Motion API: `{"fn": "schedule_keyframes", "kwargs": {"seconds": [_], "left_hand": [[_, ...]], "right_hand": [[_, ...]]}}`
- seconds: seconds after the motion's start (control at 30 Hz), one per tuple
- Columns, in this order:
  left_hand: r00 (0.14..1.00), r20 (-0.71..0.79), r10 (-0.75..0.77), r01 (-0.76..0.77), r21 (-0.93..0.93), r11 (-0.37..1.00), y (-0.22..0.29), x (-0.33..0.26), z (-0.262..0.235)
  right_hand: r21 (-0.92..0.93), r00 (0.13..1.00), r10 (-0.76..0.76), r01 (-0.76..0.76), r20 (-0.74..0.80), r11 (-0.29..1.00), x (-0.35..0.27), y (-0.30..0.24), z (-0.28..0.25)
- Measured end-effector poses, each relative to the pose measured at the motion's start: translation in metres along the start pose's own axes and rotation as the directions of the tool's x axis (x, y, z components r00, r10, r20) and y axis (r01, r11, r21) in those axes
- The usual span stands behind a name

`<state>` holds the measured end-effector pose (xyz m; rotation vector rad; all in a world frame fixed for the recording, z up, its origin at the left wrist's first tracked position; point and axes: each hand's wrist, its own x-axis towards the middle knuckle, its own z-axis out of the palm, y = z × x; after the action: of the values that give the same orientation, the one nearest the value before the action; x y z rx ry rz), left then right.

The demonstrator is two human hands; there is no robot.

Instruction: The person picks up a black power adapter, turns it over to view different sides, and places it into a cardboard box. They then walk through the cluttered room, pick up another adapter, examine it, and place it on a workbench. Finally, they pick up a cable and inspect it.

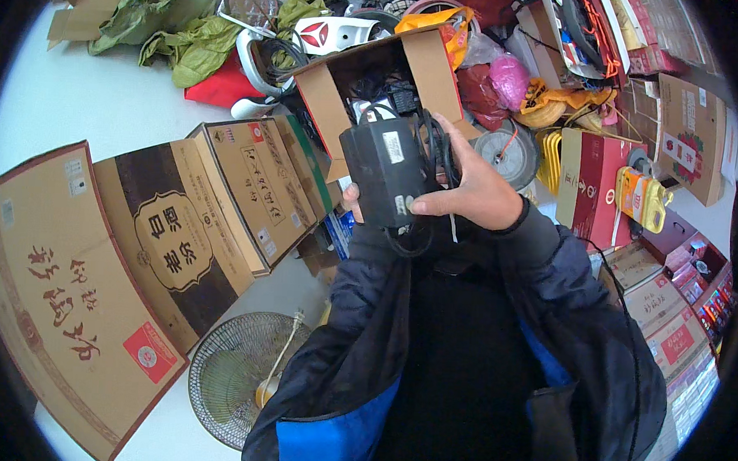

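A black power adapter [381, 169], boxy with ribbed edges and pale labels, is held up in front of my chest. My right hand [484, 190] grips it from the right, thumb on its face and fingers around the bundled black cable [437, 151]. At its lower left edge show the fingertips of my left hand [351, 203], closed against the side; the rest of that hand is hidden behind the adapter. Just beyond stands an open cardboard box [321, 105], flaps spread, with black cords and small plugs [403, 98] inside.
Large brown cartons [69, 300] stand on the left, beside a round fan [235, 373] in a wire cage. Bags, a grey wheel [508, 154] and a white-and-red plastic part [332, 35] crowd the back. A maroon carton [593, 187] and a yellow jug [642, 200] are on the right.
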<state>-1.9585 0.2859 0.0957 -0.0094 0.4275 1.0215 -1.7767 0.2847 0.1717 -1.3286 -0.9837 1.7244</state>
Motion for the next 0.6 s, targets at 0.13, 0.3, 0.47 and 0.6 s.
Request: {"fn": "schedule_keyframes", "kwargs": {"seconds": [0.13, 0.3, 0.47, 0.6], "left_hand": [[0.986, -0.139, -0.092, 0.132, 0.321, 0.938, 0.019, 0.007, -0.025], [0.925, -0.367, -0.097, 0.305, 0.565, 0.767, 0.039, 0.036, -0.071], [0.927, -0.361, -0.102, 0.320, 0.616, 0.720, 0.067, 0.088, -0.103], [0.860, -0.498, -0.110, 0.334, 0.387, 0.860, 0.076, 0.153, -0.142]], "right_hand": [[0.114, 0.991, -0.050, 0.064, -0.123, 0.991, 0.033, 0.040, -0.001], [0.424, 0.959, 0.284, -0.245, -0.029, 0.872, 0.095, 0.112, -0.008], [0.519, 0.926, 0.376, -0.339, 0.037, 0.784, 0.148, 0.142, -0.009], [0.316, 0.931, 0.363, -0.352, 0.024, 0.881, 0.228, 0.156, -0.023]]}}
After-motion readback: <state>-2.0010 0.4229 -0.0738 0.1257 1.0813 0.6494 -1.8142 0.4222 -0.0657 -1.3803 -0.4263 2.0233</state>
